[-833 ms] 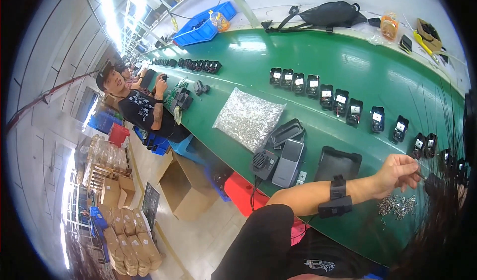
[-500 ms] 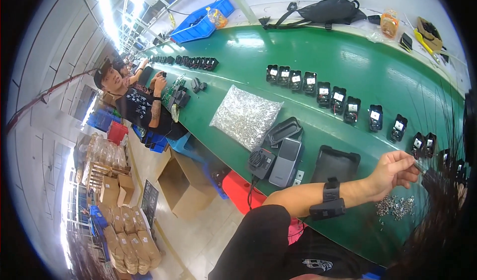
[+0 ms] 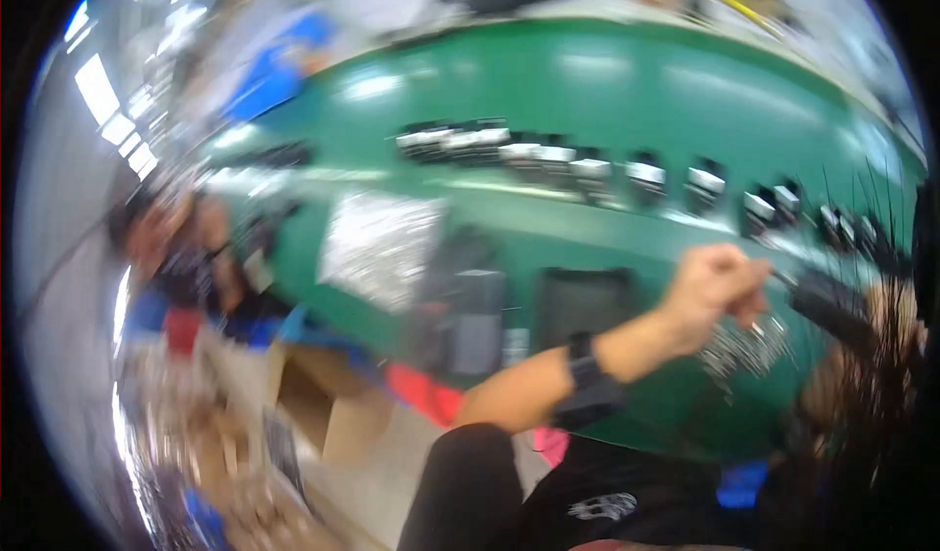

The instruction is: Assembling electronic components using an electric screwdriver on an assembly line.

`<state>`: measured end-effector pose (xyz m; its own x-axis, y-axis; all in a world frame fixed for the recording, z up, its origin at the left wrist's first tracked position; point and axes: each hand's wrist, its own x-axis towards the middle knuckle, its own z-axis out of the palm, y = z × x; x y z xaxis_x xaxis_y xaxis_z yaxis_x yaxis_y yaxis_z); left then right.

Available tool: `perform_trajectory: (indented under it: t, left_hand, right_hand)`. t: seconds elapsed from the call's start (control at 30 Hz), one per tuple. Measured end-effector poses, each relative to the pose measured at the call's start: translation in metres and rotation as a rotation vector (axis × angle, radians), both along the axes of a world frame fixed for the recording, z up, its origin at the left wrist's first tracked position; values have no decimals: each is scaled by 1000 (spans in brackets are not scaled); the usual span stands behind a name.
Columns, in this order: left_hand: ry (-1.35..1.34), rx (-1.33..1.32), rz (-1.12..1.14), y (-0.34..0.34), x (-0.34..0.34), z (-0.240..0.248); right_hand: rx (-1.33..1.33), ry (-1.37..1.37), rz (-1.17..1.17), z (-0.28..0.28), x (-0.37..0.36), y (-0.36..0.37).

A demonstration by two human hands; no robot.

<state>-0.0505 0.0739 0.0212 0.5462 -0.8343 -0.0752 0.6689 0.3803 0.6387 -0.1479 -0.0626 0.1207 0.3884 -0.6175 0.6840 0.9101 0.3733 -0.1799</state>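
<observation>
My left hand (image 3: 713,295) is closed in a pinch above the green table; anything small between the fingertips is blurred. Its fingertips are close to the thin tip of a black screwdriver (image 3: 830,308). My right hand (image 3: 906,308) is at the far right by the screwdriver's thick end, mostly hidden behind strands of hair, and appears to grip it. Below my left hand lies a loose pile of small metal screws (image 3: 749,347). Beyond, black housings with white labels (image 3: 705,187) stand in a row along the table.
A black tray (image 3: 586,301) lies left of my forearm. Further left are a grey box-shaped device (image 3: 478,321) and a clear bag of small metal parts (image 3: 382,248). A co-worker (image 3: 186,248) sits at the table's left, near an open carton (image 3: 323,394).
The view has swung right and blurred, so the table contents appear further left. My left hand remains pinched near the screwdriver tip, now above the screws; more of the screwdriver shows.
</observation>
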Motion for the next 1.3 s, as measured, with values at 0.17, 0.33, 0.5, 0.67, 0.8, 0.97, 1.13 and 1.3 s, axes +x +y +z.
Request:
perform_trajectory:
  t: [0.17,0.33,0.5,0.67,0.8,0.97,1.13,1.3]
  left_hand:
    - [-498,314,-338,33,-13,37]
    - [-1703,454,106,16,21,30]
    - [-1991,762,211,-21,82,28]
    - [-2037,701,84,-41,99,7]
    - [-2001,681,67,-45,105,3]
    - [-1958,643,52,-50,111,-3]
    - [-1973,550,40,-53,123,-3]
    - [-1925,478,57,-56,127,-13]
  right_hand:
    - [-463,356,-143,2,19,-9]
    - [-433,415,-288,-25,27,-48]
    - [-381,480,-240,-36,56,-47]
    - [-438,483,-225,-55,57,-50]
    - [-499,513,-213,-59,60,-53]
    - [-452,502,-183,-63,67,-57]
    - [-330,508,2,-60,83,-63]
    - [-428,511,142,-61,97,-77]
